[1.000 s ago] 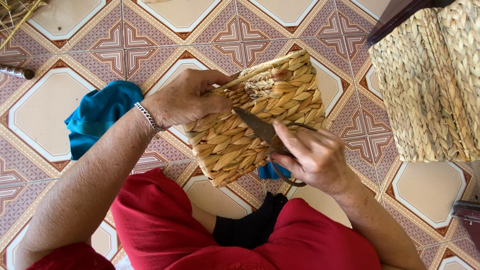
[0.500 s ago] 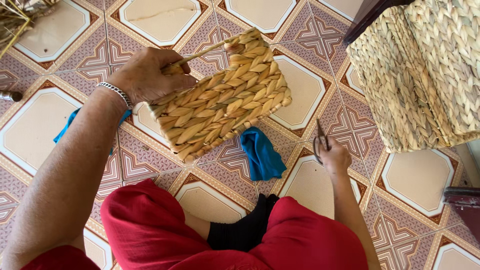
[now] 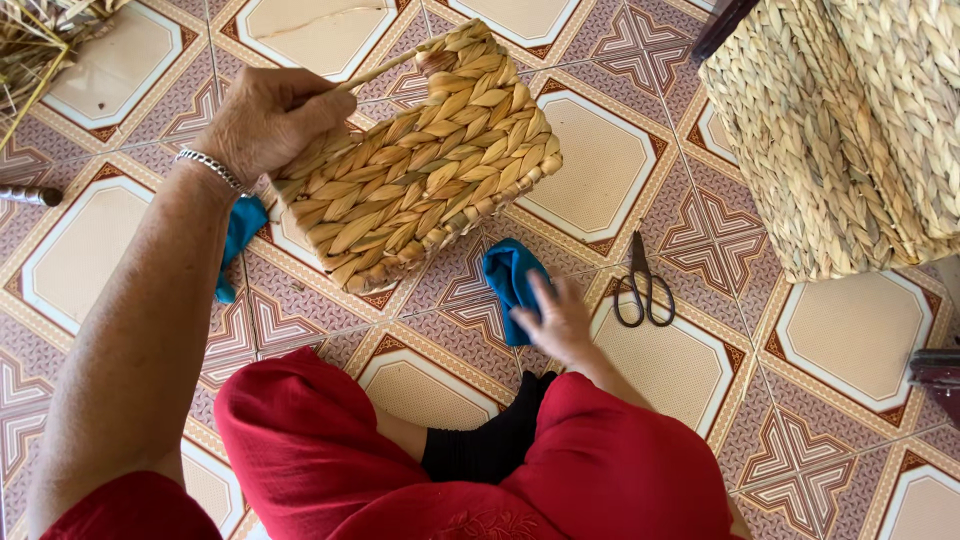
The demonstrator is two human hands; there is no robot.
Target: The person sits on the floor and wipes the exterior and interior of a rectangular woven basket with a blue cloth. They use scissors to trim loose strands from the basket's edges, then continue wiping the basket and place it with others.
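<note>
Red trousers (image 3: 320, 450) cover the person's folded legs at the bottom of the view, with a black sock (image 3: 490, 445) between them. Just beyond the knee, the right hand (image 3: 555, 320) hovers low over the patterned tile floor (image 3: 100, 240), fingers spread apart, fingertips touching or nearly touching a crumpled blue cloth (image 3: 510, 280); it grips nothing. One pair of dark scissors (image 3: 642, 285) lies on the tiles just to the right of that hand, blades pointing away from the person, handles nearer.

The left arm reaches up from the lower left, a silver bracelet (image 3: 210, 168) on the wrist. The left hand (image 3: 270, 115) is clamped on the rim of one small woven basket (image 3: 420, 170), held tilted above the floor, its long axis running from lower left to upper right. More blue cloth shows under the wrist. Farther right stands one large woven basket (image 3: 840, 130). Loose straw (image 3: 40, 40) lies at the far left.
</note>
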